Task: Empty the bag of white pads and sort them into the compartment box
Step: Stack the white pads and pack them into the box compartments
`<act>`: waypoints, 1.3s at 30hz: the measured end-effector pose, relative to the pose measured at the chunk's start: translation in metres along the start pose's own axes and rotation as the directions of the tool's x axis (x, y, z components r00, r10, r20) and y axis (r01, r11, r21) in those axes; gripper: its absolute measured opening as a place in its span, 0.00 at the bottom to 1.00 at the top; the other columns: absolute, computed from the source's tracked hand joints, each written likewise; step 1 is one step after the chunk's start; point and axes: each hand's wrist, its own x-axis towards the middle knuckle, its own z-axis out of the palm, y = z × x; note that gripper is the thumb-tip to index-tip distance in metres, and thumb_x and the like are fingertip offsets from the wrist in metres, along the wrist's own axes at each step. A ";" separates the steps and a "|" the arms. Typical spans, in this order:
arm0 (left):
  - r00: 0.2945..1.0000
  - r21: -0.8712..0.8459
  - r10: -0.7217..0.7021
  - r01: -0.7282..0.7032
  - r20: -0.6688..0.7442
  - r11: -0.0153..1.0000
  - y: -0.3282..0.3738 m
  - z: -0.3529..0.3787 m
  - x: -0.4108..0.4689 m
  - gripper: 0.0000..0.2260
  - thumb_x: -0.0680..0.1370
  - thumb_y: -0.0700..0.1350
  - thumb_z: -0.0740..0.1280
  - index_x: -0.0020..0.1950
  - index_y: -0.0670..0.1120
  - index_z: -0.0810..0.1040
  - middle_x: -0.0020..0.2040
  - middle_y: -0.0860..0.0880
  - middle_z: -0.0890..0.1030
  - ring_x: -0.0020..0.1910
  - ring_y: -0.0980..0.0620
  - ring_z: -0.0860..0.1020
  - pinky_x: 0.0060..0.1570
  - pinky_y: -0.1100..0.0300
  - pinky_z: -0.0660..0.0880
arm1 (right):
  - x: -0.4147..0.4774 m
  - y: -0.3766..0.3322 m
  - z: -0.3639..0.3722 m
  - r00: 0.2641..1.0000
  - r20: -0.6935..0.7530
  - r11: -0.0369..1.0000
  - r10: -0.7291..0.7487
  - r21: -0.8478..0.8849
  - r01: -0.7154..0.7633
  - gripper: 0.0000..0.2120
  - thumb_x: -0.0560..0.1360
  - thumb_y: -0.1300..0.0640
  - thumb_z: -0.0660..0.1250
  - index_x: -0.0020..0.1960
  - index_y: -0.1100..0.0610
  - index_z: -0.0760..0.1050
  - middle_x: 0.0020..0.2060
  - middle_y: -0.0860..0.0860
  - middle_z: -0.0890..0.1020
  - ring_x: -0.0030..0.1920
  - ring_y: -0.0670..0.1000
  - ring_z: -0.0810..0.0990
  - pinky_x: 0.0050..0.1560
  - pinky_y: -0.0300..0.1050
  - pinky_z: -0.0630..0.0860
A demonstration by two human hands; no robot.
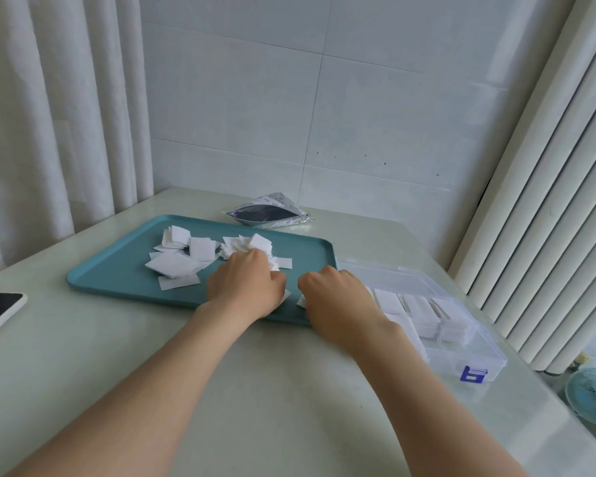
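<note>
Curled grip of the left hand (246, 287) pinching soft, thin square white pads (176, 263), one corner poking out beneath. Same curled grip of the right hand (334, 297) on a pad edge. Underneath, a smooth teal tray (117, 270) strewn with loose pads. Behind, a crinkled foil bag (269, 215), flat on the pale worktop (255, 390). Just right of the tray, a clear plastic compartment box (479, 356), with neat pad stacks inside.

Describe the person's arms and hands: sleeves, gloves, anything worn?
Both forearms are bare to the frame edge, with no sleeves in view. The left hand and right hand are ungloved, with no watch, bracelet or strap on either wrist. Rings cannot be checked from this angle.
</note>
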 end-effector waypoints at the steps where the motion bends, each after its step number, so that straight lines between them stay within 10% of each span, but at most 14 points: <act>1: 1.000 0.004 0.008 -0.008 -0.016 1.000 0.001 -0.001 0.000 0.09 0.80 0.50 0.61 0.47 0.44 0.73 0.52 0.42 0.80 0.45 0.40 0.73 0.40 0.54 0.68 | -0.002 -0.001 -0.002 1.000 -0.004 1.000 -0.001 0.001 0.001 0.07 0.78 0.66 0.61 0.47 0.57 0.64 0.34 0.51 0.61 0.31 0.53 0.60 0.39 0.47 0.59; 5: 0.988 -0.014 0.005 -0.007 -0.156 1.000 0.007 -0.007 0.000 0.08 0.82 0.49 0.58 0.52 0.44 0.68 0.53 0.42 0.80 0.43 0.40 0.71 0.40 0.52 0.68 | -0.008 -0.002 -0.003 0.999 -0.011 0.999 0.037 0.014 -0.037 0.07 0.77 0.67 0.60 0.50 0.57 0.68 0.34 0.52 0.64 0.31 0.53 0.62 0.31 0.47 0.53; 13: 0.975 -0.223 -0.011 -0.040 -0.222 0.974 0.005 -0.005 0.006 0.06 0.82 0.45 0.57 0.53 0.42 0.69 0.51 0.41 0.81 0.47 0.40 0.70 0.42 0.49 0.68 | -0.003 0.002 0.014 0.978 -0.162 0.982 0.131 0.154 -0.106 0.20 0.73 0.68 0.62 0.62 0.54 0.74 0.49 0.53 0.82 0.48 0.58 0.79 0.53 0.49 0.71; 18: 0.972 -0.321 -0.017 -0.060 -0.233 0.945 0.009 -0.007 0.007 0.06 0.82 0.42 0.56 0.53 0.42 0.71 0.42 0.46 0.75 0.48 0.39 0.70 0.45 0.50 0.65 | -0.002 0.006 0.015 0.873 -0.341 0.804 0.348 0.587 -0.091 0.15 0.77 0.66 0.61 0.55 0.53 0.82 0.48 0.49 0.82 0.44 0.50 0.78 0.47 0.42 0.72; 23: 0.990 -0.645 0.106 -0.141 -0.093 0.751 0.019 -0.015 -0.003 0.07 0.83 0.43 0.57 0.47 0.46 0.72 0.41 0.46 0.78 0.40 0.50 0.74 0.39 0.54 0.68 | -0.003 0.005 0.009 0.850 -0.339 0.563 0.404 0.824 0.062 0.10 0.80 0.62 0.65 0.54 0.51 0.82 0.45 0.42 0.85 0.46 0.44 0.80 0.41 0.31 0.71; 33: 0.947 -0.852 0.205 0.110 0.246 0.512 0.022 -0.018 -0.006 0.23 0.77 0.53 0.58 0.58 0.34 0.76 0.54 0.32 0.78 0.56 0.30 0.77 0.43 0.41 0.84 | -0.005 0.013 0.013 0.817 -0.349 0.582 0.459 0.813 0.020 0.19 0.78 0.63 0.69 0.65 0.49 0.79 0.58 0.45 0.75 0.44 0.42 0.80 0.45 0.25 0.71; 39: 0.926 -0.863 0.237 0.150 0.293 0.482 0.022 -0.017 -0.008 0.18 0.83 0.54 0.60 0.58 0.44 0.85 0.56 0.38 0.84 0.52 0.40 0.84 0.45 0.42 0.84 | -0.004 0.016 0.010 0.798 -0.329 0.580 0.506 0.814 -0.032 0.18 0.75 0.62 0.73 0.63 0.50 0.79 0.45 0.46 0.83 0.43 0.44 0.81 0.43 0.27 0.72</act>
